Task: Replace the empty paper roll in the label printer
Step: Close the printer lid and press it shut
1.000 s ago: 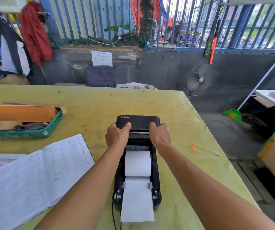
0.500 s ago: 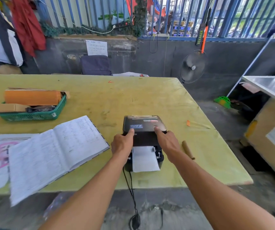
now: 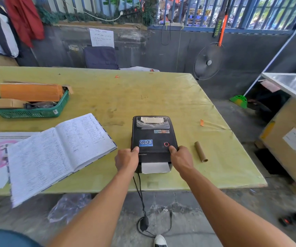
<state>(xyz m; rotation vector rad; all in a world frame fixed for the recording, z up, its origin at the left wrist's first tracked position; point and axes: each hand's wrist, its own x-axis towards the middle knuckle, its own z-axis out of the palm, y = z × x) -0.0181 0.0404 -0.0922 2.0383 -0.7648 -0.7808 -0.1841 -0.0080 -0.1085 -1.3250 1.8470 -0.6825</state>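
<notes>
The black label printer (image 3: 153,136) sits near the front edge of the yellow-green table (image 3: 143,97) with its lid down flat. White label paper (image 3: 155,167) sticks out of its front slot. My left hand (image 3: 126,160) presses the lid's front left corner and my right hand (image 3: 181,160) presses its front right corner, thumbs on top. The empty brown cardboard core (image 3: 200,151) lies on the table just right of the printer.
An open handwritten notebook (image 3: 58,150) lies left of the printer, a green basket (image 3: 29,111) with cardboard boxes farther back left. The printer's cables (image 3: 142,198) hang to the floor. A cardboard box (image 3: 290,139) and a fan (image 3: 208,61) stand to the right.
The raised lid has come down over the paper roll and now lies closed. My hands followed it to the front corners. The view has pulled back from the table.
</notes>
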